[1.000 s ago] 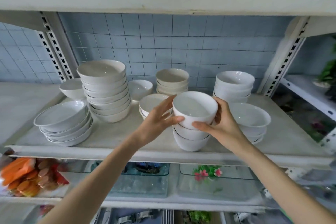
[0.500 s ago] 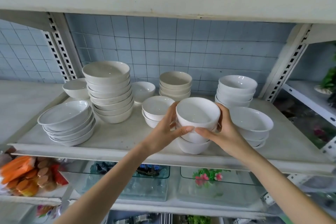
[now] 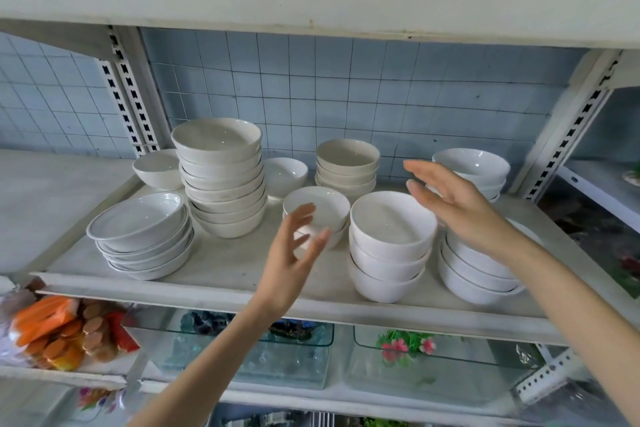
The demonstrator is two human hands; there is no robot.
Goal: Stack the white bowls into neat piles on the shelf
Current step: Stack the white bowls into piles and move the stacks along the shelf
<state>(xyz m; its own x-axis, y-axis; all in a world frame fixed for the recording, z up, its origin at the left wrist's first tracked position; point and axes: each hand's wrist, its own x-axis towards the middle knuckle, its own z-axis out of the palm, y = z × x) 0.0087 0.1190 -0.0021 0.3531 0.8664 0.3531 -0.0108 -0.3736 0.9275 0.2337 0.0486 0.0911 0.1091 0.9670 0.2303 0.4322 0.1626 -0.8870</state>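
Observation:
A pile of three white bowls [image 3: 391, 246] stands near the front of the white shelf [image 3: 221, 267]. My left hand [image 3: 294, 253] hovers just left of it, fingers spread, holding nothing. My right hand [image 3: 457, 204] is raised to the right of the pile, fingers straight, also empty. Behind my left hand sits a short pile of small white bowls [image 3: 318, 208]. A pile of wider bowls [image 3: 474, 274] stands on the right, partly hidden by my right wrist.
A tall stack of cream bowls [image 3: 221, 180] and shallow dishes [image 3: 142, 236] fill the left. Single bowls [image 3: 157, 168] [image 3: 285, 175], a cream stack [image 3: 346, 163] and a white stack [image 3: 474, 170] line the tiled back wall. An upper shelf board [image 3: 311, 3] hangs overhead.
Both hands set the top bowl down onto the pile and let go of it. They have since pulled away to either side, the right hand rising.

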